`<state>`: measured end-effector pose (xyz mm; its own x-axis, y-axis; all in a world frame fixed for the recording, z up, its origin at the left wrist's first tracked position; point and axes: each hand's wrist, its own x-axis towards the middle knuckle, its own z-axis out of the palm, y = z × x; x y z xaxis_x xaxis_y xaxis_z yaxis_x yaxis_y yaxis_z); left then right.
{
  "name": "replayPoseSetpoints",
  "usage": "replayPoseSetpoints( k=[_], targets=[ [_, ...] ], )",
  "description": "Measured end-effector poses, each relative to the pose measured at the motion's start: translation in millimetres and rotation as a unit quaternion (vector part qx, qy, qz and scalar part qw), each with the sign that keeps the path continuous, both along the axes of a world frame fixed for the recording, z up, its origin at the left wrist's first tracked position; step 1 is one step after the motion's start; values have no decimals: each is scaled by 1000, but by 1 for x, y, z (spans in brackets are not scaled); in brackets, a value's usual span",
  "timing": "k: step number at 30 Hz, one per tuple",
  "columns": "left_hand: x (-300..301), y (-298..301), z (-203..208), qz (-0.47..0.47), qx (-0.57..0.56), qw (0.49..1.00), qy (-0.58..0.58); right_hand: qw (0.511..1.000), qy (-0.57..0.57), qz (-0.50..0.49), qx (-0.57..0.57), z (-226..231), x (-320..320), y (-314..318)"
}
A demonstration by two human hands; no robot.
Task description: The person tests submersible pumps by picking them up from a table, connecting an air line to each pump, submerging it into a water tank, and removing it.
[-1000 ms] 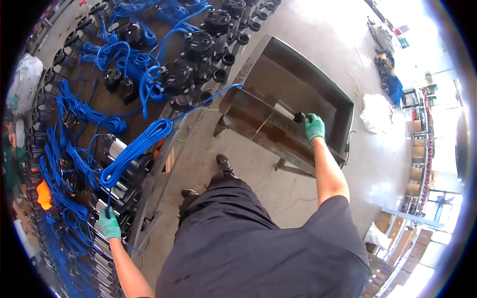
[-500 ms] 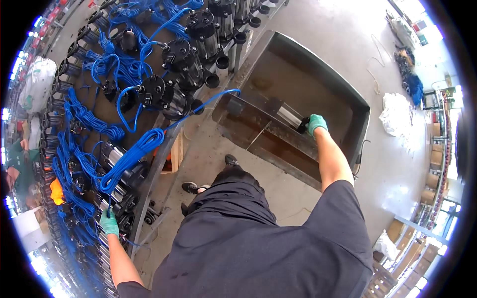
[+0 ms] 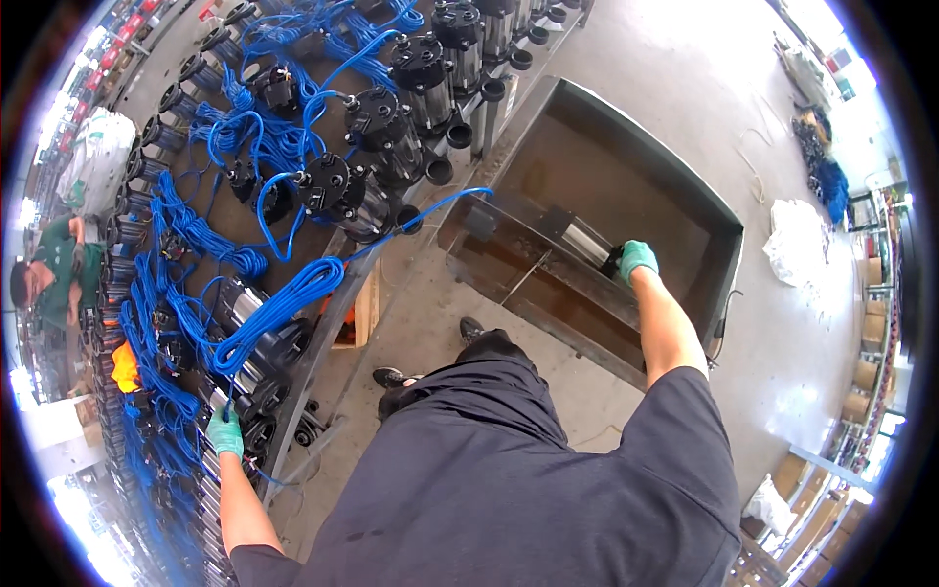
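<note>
In a water-filled metal tank (image 3: 675,164) to the right lies a pump (image 3: 587,243) with a silver cylindrical body and dark ends. My right hand (image 3: 639,258), in a green glove, is closed on its near dark end. A blue cable (image 3: 440,205) runs over the tank's left side to a bundled blue coil (image 3: 279,311) on the bench. My left hand (image 3: 225,433), also gloved, is closed below that coil, around a thin dark cable end as far as I can see. Its fingertips are partly hidden.
Several upright pumps (image 3: 380,127) line the bench's right edge, with blue cable bundles (image 3: 205,230) behind them. An orange cloth (image 3: 125,367) lies at the left. Beyond the bench is a person in green (image 3: 61,259). A white sack (image 3: 794,243) rests on the floor right of the tank.
The whole view has shifted slightly, so everything appears a little further right and lower. Both hands keep their holds. More of the person in green shows at the left.
</note>
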<state>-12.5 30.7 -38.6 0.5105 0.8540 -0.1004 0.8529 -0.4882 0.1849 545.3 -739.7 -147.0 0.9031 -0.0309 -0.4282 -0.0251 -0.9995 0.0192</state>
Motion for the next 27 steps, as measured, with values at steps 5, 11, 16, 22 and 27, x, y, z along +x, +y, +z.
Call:
replayPoseSetpoints(
  k=[5,11,16,22,27],
  targets=[
    [25,-42,38,6,45,999,31,999,-24,32,16,2,-2,7],
    [30,-37,37,-3,42,991,130,998,-45,40,7,-24,-4,-18],
    [32,-45,45,13,2,995,102,998,-52,38,2,-34,1,-21],
    [38,-44,47,18,0,996,92,999,-43,22,-3,-34,4,-18],
    [30,-42,44,32,17,994,105,998,-50,28,-3,-17,1,-4]
  ],
)
